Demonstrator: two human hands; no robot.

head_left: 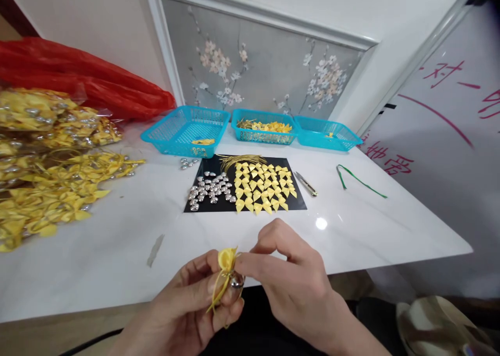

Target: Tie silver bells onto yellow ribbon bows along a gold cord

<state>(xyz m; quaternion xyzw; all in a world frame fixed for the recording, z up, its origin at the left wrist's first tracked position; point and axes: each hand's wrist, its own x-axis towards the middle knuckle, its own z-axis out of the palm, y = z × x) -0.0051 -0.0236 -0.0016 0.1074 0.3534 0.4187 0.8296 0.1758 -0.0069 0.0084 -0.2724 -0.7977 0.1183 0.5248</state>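
Observation:
Near the table's front edge, my left hand (195,299) pinches a yellow bow (226,259) with a silver bell (236,280) and thin yellow cord hanging from it. My right hand (292,272) touches the bow and bell from the right, thumb and fingers closed at the cord; its fingertips are partly hidden. Beyond my hands lies a black mat (213,166). On it, silver bells (213,188) sit at the left, rows of yellow bows (265,187) at the right, and loose yellow cords (244,160) along the back.
Three blue baskets (167,132) stand at the back, holding some yellow pieces. A cutter (307,184) and green ribbon (361,183) lie right of the mat. Finished-looking yellow bows with bells (50,200) and a red bag (78,80) fill the left side.

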